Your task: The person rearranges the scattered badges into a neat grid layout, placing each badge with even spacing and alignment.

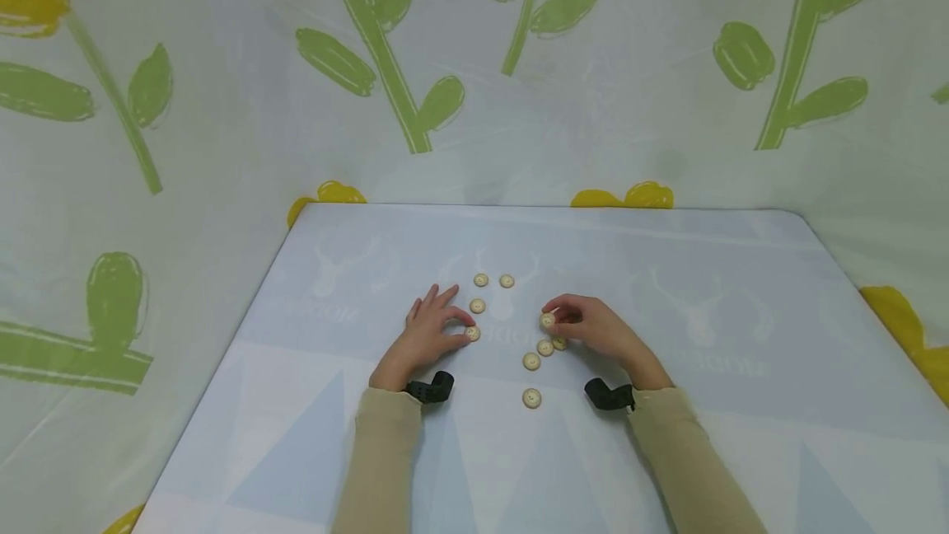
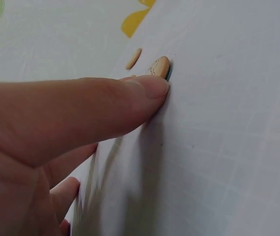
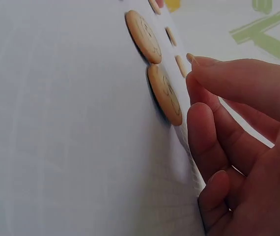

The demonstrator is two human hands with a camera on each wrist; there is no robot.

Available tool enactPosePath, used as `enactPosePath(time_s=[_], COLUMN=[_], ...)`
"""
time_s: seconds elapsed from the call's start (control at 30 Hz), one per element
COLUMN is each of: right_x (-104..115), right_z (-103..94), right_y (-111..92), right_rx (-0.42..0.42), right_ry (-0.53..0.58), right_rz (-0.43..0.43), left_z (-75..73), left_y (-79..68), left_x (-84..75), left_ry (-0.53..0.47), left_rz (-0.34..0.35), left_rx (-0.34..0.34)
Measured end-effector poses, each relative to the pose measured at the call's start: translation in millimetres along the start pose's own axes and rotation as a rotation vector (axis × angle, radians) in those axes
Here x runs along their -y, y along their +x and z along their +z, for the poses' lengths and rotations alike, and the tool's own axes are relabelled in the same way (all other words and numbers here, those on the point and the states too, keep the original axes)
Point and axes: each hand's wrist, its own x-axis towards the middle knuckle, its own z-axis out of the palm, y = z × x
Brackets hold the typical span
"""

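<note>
My left hand (image 1: 427, 338) has thumb and index finger at the edges of a round, pale wooden disc (image 1: 472, 334), its other fingers spread. In the left wrist view, the thumb covers part of this disc (image 2: 160, 66), and drawn lines mark its face. My right hand (image 1: 596, 326) pinches another wooden disc (image 1: 547, 320) between thumb and fingertips. Only a sliver of that held disc (image 3: 191, 58) shows past the thumb in the right wrist view. Just below the right fingertips lie two more discs, a nearer one (image 3: 164, 96) and a farther one (image 3: 144, 37), edge to edge.
Beyond the left hand are three discs: a left one (image 1: 481, 279), a right one (image 1: 507, 280) and a lower one (image 1: 478, 305). Nearer the body lie two more, an upper (image 1: 531, 361) and a lower (image 1: 531, 398). A patterned cloth (image 1: 519, 171) rises behind the pale table (image 1: 741, 270).
</note>
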Motion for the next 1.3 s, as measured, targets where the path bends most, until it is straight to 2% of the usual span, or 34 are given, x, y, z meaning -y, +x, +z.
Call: enactPosePath(time_s=[0.63,1.03,1.3], right_x=[7,10,16], right_z=[6.6,15.6,19.0], right_y=[17,24,28], right_rx=[-0.016,-0.018,-0.022], right_ry=[-0.001,-0.007,-0.022], right_rz=[-0.011,0.032,0.016], left_z=[-0.2,0.8,0.5], left_y=[1.3,0.6,0.4], left_x=[-0.3,-0.9,1.0], left_ry=[-0.028,-0.019,-0.018], left_rz=[0.014,0.009,0.006], left_rx=[0.000,-0.002,-0.009])
